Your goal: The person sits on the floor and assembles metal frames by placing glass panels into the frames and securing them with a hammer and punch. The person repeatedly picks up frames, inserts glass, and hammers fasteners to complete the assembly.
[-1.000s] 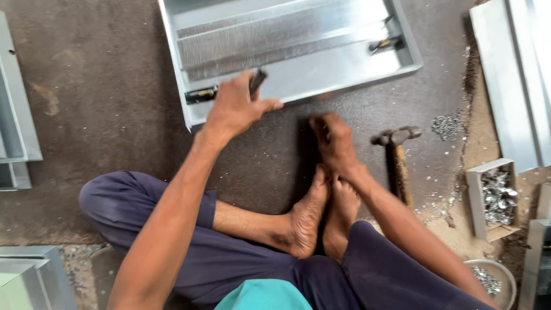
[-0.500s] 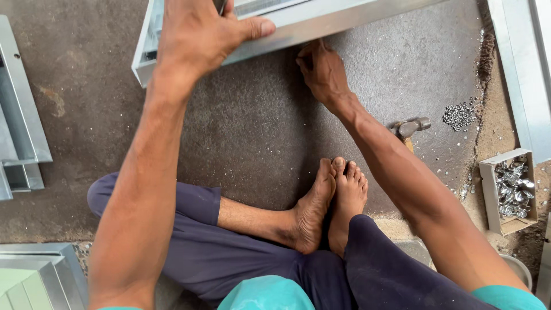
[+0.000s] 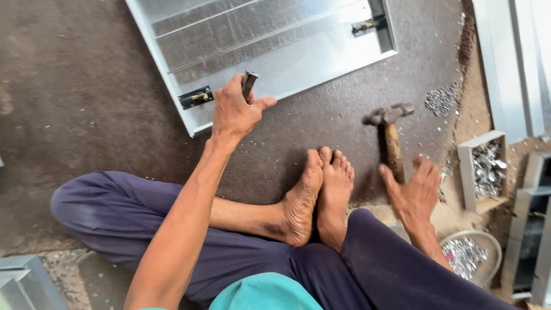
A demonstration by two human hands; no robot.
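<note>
I sit cross-legged on a dark floor with my bare feet [image 3: 318,192] in front of me. My left hand [image 3: 235,112] grips a short dark metal punch [image 3: 248,84] upright against the near edge of a shallow galvanized sheet-metal tray [image 3: 321,60]. A small dark latch [image 3: 195,97] is fixed to the tray just left of that hand; a second latch [image 3: 367,24] sits at the tray's far right. My right hand [image 3: 414,192] is spread open just below the wooden handle of a hammer [image 3: 391,135] lying on the floor, fingertips close to it.
A small metal box of shiny fasteners [image 3: 487,169] and a round bowl of more [image 3: 468,255] lie at the right. Metal shavings [image 3: 441,100] are scattered near long sheet-metal channels [image 3: 516,63]. More metal parts [image 3: 26,284] sit at the lower left.
My left hand came back from the tray's rim and now holds the punch at the near edge. My right hand moved from the tray down toward the hammer. The view shifted lower.
</note>
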